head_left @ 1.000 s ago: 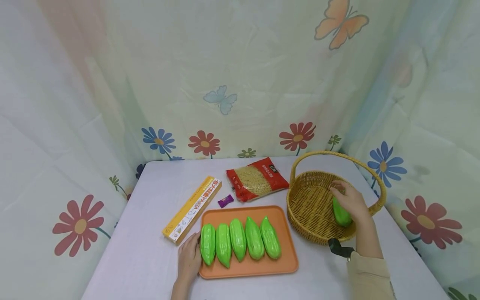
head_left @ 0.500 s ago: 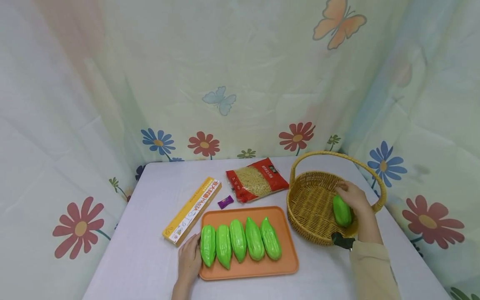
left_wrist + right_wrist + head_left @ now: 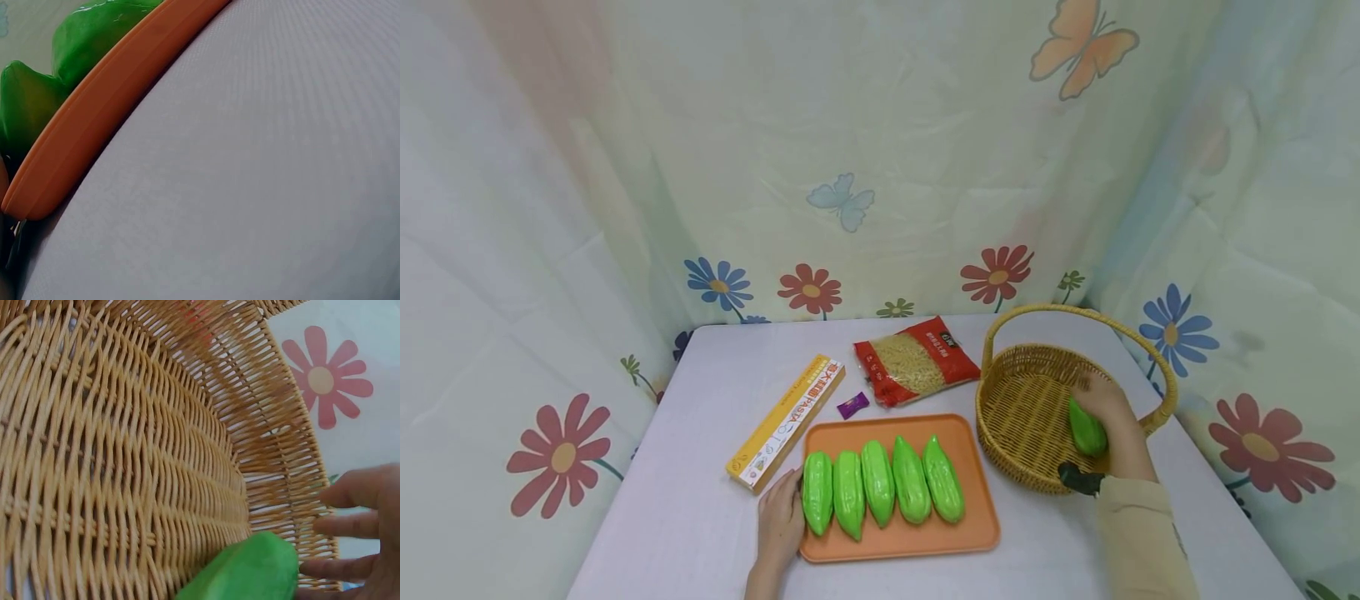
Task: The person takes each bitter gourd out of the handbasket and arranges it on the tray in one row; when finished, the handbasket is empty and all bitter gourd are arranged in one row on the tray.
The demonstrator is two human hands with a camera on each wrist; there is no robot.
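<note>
Inside the wicker basket [image 3: 1026,425], a glossy green gourd [image 3: 1087,428] lies against the right side. My right hand [image 3: 1105,404] is over its far end, slightly blurred in the head view. In the right wrist view the fingers [image 3: 350,525] extend loosely beside the gourd's tip, not wrapped round it. Several more ridged, pointed green gourds [image 3: 878,483] lie side by side on an orange tray [image 3: 977,521]. My left hand [image 3: 780,518] holds the tray's left edge; its fingertips are partly hidden. The left wrist view shows the tray's rim [image 3: 94,119] close up.
A long yellow-and-white pasta box [image 3: 786,423] lies left of the tray. Behind the tray are a small purple packet [image 3: 853,405] and a red bag of pasta [image 3: 917,362]. The basket's tall handle [image 3: 1078,311] arches above it. A floral curtain [image 3: 887,125] surrounds the table.
My right hand has shifted slightly over the gourd's far end inside the basket. My left hand stays at the tray's edge, and the gourds on the tray lie as before.
</note>
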